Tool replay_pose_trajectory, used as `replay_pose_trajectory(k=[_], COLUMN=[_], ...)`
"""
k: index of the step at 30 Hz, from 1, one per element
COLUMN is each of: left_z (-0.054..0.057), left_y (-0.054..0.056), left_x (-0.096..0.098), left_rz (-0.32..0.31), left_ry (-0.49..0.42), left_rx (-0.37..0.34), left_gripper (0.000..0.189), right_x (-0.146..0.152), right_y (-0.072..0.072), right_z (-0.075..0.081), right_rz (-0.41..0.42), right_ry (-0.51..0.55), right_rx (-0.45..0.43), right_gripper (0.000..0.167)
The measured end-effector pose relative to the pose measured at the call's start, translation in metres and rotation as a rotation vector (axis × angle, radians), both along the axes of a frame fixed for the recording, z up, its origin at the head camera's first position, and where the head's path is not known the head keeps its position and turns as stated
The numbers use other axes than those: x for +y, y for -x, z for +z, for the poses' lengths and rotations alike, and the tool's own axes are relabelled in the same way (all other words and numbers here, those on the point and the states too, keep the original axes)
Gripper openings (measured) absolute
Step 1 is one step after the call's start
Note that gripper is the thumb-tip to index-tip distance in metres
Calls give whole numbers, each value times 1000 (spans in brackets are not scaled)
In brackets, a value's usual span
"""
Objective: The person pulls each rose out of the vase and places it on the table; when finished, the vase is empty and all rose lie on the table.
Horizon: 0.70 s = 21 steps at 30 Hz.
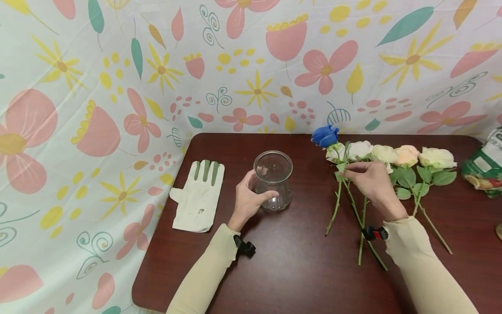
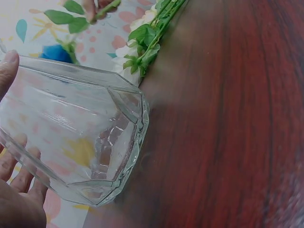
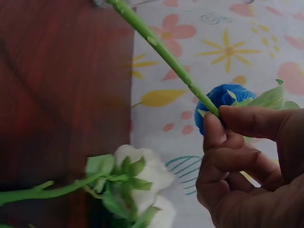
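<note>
A clear glass vase [image 1: 277,185] with a wide rim is in the middle of the dark table, its mouth up. My left hand [image 1: 251,198] grips it from the left, thumb across the near side and fingers around the far side. In the right wrist view, my right hand [image 3: 251,161] pinches the green stem [image 3: 166,60] of a blue rose [image 3: 223,97] between thumb and fingertips, just below the bloom. The head view has this blue rose [image 1: 325,136] above a row of pale roses [image 1: 386,155], whose stems point toward the near side.
A white work glove [image 1: 198,198] with green-tipped fingers lies left of the vase. At the right edge stands a green and white package [image 1: 486,163]. A flower-printed cloth [image 1: 251,65] hangs behind the table and along its left side.
</note>
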<state>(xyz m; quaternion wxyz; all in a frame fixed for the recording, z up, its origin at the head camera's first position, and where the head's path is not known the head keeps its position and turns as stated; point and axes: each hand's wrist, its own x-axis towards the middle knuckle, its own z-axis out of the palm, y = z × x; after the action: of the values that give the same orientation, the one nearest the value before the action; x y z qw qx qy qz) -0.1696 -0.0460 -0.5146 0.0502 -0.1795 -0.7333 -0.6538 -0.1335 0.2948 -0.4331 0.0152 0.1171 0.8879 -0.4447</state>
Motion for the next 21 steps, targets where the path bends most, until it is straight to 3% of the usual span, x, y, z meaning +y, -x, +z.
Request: replay_pose_trajectory(k=[7, 21], left_z=[0, 1], left_y=[0, 0], left_x=[0, 0], left_rz=[1, -8], left_ry=[-1, -13], left_rx=[1, -1], left_gripper=[77, 79], right_x=[0, 0], right_y=[7, 18], right_z=[-19, -38], right_rz=[85, 139], right_ry=[-60, -82], right_rx=[-48, -154], right_gripper=[32, 32])
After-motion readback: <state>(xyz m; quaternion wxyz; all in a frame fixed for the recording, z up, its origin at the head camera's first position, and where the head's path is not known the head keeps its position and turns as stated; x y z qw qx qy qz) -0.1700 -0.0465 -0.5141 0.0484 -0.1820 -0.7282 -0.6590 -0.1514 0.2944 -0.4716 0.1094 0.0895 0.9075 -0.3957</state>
